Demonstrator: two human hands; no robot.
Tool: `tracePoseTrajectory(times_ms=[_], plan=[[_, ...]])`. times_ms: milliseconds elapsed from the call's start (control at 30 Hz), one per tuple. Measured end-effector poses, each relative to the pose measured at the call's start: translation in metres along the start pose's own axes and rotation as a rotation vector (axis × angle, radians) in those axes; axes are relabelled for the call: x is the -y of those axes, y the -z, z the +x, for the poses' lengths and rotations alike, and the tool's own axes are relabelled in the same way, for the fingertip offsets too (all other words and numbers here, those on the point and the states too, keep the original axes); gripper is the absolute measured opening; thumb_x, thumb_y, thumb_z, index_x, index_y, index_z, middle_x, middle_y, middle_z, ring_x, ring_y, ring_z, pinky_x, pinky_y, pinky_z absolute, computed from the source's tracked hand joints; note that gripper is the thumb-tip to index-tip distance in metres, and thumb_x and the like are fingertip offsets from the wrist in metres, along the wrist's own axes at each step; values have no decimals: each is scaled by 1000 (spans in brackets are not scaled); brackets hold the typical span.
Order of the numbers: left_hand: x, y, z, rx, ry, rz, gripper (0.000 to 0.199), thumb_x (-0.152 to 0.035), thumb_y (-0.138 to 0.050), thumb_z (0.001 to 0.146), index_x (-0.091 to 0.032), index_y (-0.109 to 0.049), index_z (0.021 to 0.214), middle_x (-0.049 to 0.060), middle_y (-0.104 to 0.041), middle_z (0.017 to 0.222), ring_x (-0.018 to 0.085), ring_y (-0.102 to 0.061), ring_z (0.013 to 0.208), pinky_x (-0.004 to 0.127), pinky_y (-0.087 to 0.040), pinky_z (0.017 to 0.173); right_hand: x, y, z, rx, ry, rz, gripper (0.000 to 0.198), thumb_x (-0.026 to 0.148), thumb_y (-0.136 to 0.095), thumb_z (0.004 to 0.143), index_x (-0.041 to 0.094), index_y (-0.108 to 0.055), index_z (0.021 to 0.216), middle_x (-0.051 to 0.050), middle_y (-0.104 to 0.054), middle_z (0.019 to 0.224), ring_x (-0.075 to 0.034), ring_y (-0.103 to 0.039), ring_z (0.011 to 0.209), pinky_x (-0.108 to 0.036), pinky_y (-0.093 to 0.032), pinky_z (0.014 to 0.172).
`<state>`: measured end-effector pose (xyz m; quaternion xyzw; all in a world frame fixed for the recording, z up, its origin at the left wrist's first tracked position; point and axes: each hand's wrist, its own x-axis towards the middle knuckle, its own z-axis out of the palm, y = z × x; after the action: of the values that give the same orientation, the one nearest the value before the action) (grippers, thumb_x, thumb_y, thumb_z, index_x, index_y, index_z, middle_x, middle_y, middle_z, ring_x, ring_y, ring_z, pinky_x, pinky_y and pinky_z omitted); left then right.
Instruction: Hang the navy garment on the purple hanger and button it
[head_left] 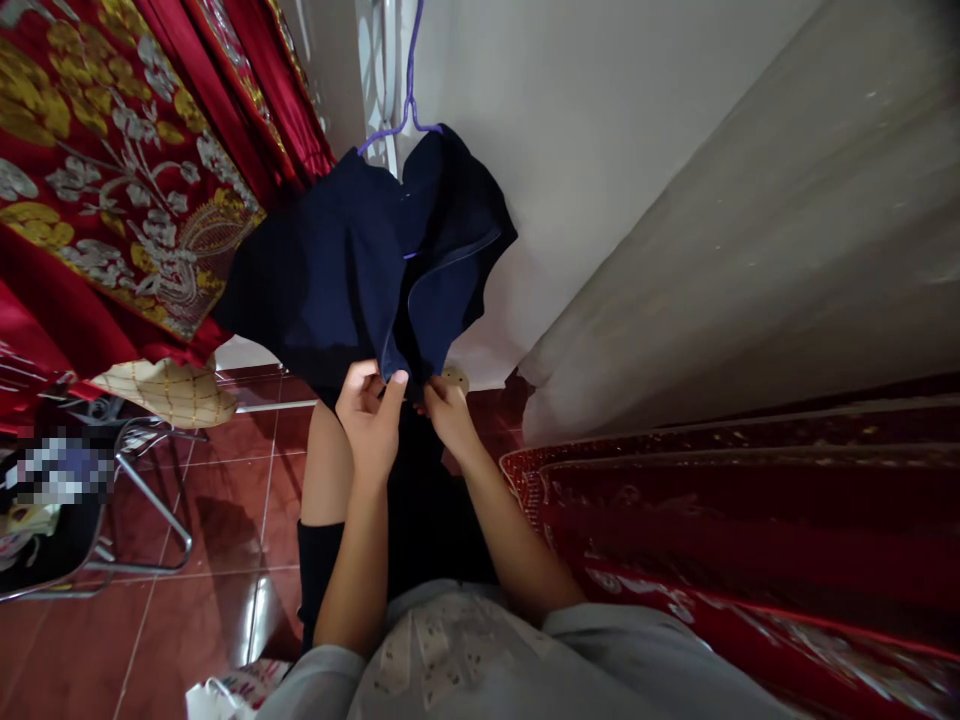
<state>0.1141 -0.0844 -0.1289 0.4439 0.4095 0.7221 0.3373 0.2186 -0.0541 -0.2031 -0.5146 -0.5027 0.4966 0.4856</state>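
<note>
Left hand at edge of garment

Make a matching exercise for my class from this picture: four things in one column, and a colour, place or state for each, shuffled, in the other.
Column one
1. Hanger
2. Garment
3. Left hand
4. Floor

Column two
A. Pinching an edge of dark cloth
B. Reddish and tiled
C. Dark blue, hanging up
D. Purple, with a thin hook

Right pairs: 1-D, 2-C, 3-A, 4-B
</note>
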Motion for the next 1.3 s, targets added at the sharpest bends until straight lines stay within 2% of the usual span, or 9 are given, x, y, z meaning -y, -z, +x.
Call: tracePoseTrajectory(times_ms=[133, 267, 467, 567, 700, 900, 1000, 1200, 1300], plan=[[3, 5, -3, -7, 7, -38, 23, -33, -83, 84, -18, -66, 90, 1, -67, 82, 11, -64, 73, 18, -54, 66, 7, 0, -6, 87, 19, 173, 28, 41, -38, 90, 22, -52, 75, -2, -60, 66, -15, -55, 59, -29, -42, 58], [0, 6, -5, 14, 35, -58, 21, -32, -81, 86, -19, -65, 91, 1, -65, 82, 10, -62, 72, 17, -52, 65, 19, -2, -19, 139, 68, 271, 22, 39, -52, 90, 21, -57, 79, 2, -59, 65, -13, -54, 59, -25, -39, 57], [10, 20, -3, -15, 28, -79, 35, -34, -70, 96, -31, -53, 126, 3, -61, 118, 14, -65, 102, 27, -55, 91, 24, -3, -19, -73, 46, 276, 21, 39, -66, 84, 20, -62, 76, 3, -57, 62, -10, -50, 55, -24, -38, 55], [33, 37, -4, 73, 101, 123, 19, -31, -69, 94, -22, -60, 108, 4, -64, 103, 16, -66, 99, 30, -53, 96, 24, -3, -18, -156, -16, 325, 21, 39, -69, 81, 19, -63, 76, 4, -56, 60, -9, -47, 53, -23, -35, 52], [58, 43, -13, 320, 164, 292, 13, -26, -68, 90, -18, -66, 100, 7, -69, 98, 19, -68, 95, 31, -53, 90, 26, -5, -22, -10, -34, 357, 23, 38, -70, 80, 19, -62, 71, 6, -46, 55, -7, -38, 50, -24, -28, 50], [60, 32, -18, 147, 46, 297, 11, -26, -67, 89, -17, -64, 83, 2, -65, 77, 15, -64, 75, 25, -52, 74, 34, -5, -20, 211, -154, 451, 28, 42, -71, 76, 17, -63, 69, 9, -31, 50, -5, -23, 45, -24, -14, 46], [61, 34, -16, 188, 53, 355, 10, -27, -66, 92, -17, -65, 89, 2, -68, 82, 16, -66, 78, 25, -52, 76, 64, 4, 11, 216, -193, 561, 29, 43, -73, 74, 18, -60, 69, 12, -23, 48, -4, -17, 42, -24, -12, 44], [84, 31, -7, 253, 98, 536, 5, -19, -63, 90, -18, -62, 85, 0, -64, 70, 16, -64, 64, 23, -47, 63, 193, 28, 81, 54, 215, 460, 42, 55, -67, 94, 18, -57, 77, 11, -17, 53, -4, -16, 45, -22, -14, 42], [79, 21, 7, 228, 46, 608, 3, -19, -67, 89, -18, -65, 89, 4, -69, 79, 18, -67, 73, 25, -50, 67, 223, 27, 84, 76, 328, 428, 49, 65, -55, 97, 19, -57, 78, 10, -17, 53, -5, -13, 43, -22, -11, 42]])
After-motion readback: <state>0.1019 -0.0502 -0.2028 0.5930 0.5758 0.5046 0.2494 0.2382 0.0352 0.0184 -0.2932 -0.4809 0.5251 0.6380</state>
